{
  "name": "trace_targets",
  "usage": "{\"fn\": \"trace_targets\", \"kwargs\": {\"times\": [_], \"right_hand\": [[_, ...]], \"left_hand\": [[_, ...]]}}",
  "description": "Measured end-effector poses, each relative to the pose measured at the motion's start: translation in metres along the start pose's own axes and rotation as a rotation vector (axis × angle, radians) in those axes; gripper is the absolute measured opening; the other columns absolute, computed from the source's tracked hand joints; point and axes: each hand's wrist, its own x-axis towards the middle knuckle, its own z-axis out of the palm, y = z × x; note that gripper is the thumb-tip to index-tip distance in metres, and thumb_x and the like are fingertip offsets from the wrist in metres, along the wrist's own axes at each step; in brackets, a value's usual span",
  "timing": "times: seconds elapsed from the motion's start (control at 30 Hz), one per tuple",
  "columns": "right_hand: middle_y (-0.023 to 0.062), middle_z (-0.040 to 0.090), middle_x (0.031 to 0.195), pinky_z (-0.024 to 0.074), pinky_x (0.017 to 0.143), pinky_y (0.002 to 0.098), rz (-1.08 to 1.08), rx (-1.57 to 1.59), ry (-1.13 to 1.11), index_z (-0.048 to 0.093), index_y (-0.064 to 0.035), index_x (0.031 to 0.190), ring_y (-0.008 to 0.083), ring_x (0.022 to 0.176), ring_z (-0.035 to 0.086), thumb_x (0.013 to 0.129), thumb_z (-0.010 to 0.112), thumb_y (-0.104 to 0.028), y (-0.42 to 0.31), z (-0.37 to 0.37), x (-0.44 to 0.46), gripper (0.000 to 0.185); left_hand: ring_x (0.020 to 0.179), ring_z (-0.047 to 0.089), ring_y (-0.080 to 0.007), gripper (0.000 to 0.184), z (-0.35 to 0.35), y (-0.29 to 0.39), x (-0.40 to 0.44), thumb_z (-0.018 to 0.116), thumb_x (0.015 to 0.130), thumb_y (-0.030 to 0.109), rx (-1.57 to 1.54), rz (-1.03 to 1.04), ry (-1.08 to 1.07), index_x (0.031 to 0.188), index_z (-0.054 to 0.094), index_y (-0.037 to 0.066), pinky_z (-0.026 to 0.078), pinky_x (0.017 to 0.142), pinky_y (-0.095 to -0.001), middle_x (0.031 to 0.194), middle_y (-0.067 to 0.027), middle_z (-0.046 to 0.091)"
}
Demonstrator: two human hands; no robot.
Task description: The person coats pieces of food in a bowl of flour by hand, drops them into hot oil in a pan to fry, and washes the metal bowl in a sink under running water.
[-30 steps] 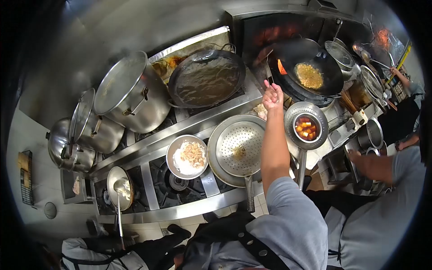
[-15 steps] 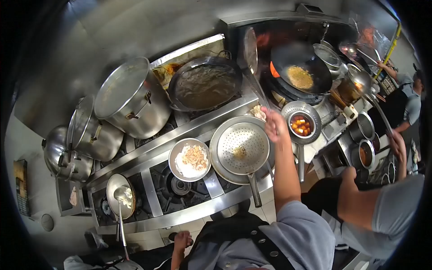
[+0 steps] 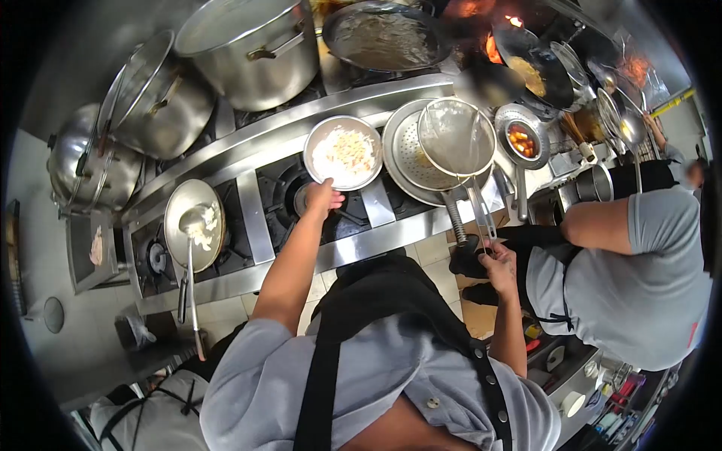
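My left hand (image 3: 323, 198) pinches the near rim of a metal bowl (image 3: 310, 153), thumb at the edge. Inside lie pale orange pieces with something white (image 3: 346, 152). My right hand (image 3: 498, 267) is wrapped around the handle of a round mesh strainer (image 3: 455, 139). The strainer's basket is above a perforated ladle (image 3: 406, 152), hiding much of it; whether they touch I cannot tell. That ladle sits on a wide round pan (image 3: 389, 159), its coiled handle (image 3: 456, 222) pointing toward me.
Left on the stove is a pan (image 3: 177, 239) with a long ladle (image 3: 189, 259) and white food. Behind stand large pots (image 3: 259, 68) and a wok of liquid (image 3: 387, 41). At right, a flame burns by a wok (image 3: 553, 68); a co-worker (image 3: 639, 278) stands close.
My right hand has taken the mesh strainer from beside the wok and brought it over the perforated ladle. My left hand has risen from my side to the bowl. The view has tilted down.
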Motion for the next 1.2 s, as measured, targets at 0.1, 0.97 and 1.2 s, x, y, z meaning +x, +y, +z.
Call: {"fn": "trace_targets", "kwargs": {"times": [0.1,0.97,1.2], "right_hand": [[-0.0061,0.044,0.055,0.0279,0.042,0.0223,-0.076,-0.059,0.019,0.060,0.0051,0.095,0.0044,0.044,0.037,0.070,0.062,-0.005,0.026,0.008,0.013,0.026],[0.0173,0.060,0.090,0.0484,0.076,0.0370,-0.845,-1.125,-0.272,0.060,-0.0039,0.088,0.0270,0.088,0.060,0.072,0.062,-0.017,-0.119,0.310,0.092,0.021],[0.0121,0.064,0.080,0.0471,0.071,0.0328,-0.580,-0.643,-0.532,0.060,-0.0055,0.093,0.0233,0.077,0.061,0.066,0.060,-0.014,-0.164,0.247,0.127,0.028]], "left_hand": [[0.064,0.065,-0.0292,0.038,0.010,-0.004,0.016,0.048,0.088,0.026,-0.012,-0.059,0.032,0.100,0.048,-0.010,0.053,0.048,-0.0344,0.083,-0.0221,0.060],[0.046,0.060,-0.0244,0.018,-0.054,0.019,-0.140,0.048,0.075,0.001,-0.124,0.439,0.086,0.083,0.050,-0.016,0.052,0.038,-0.0303,0.072,-0.0219,0.060],[0.050,0.062,-0.0262,0.023,-0.056,0.020,-0.129,0.049,0.076,0.002,-0.152,0.392,0.062,0.089,0.050,-0.017,0.052,0.037,-0.0291,0.077,-0.0227,0.061]]}}
